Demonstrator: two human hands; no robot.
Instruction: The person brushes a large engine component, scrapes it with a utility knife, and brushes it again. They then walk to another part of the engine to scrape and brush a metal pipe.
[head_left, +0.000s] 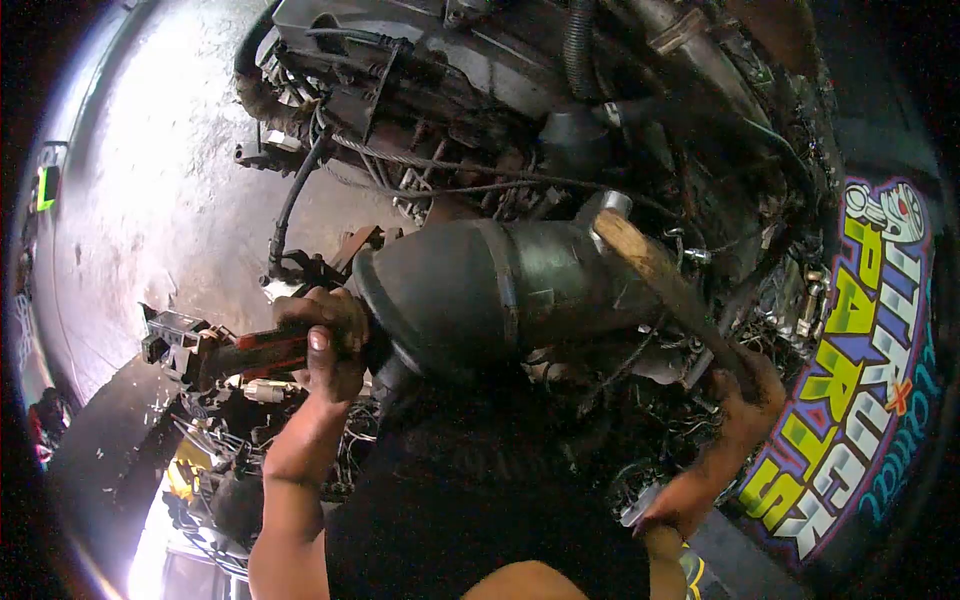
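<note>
My left hand is closed at the left end of a large black canister, its thumb over a dark bar with red edges. The canister lies crosswise before my torso, with a band round its middle. On the right, my right hand is closed round the lower end of a wooden handle. The handle slants up and left to the canister's right end, its upper part pale and worn, the lower part dark. Beside its upper tip shows a short silvery cylinder.
A greasy engine with cables and hoses fills the far side. Wiring and metal parts lie at the left, beside the grey floor. A dark panel with a colourful "PARTS" sign stands at the right.
</note>
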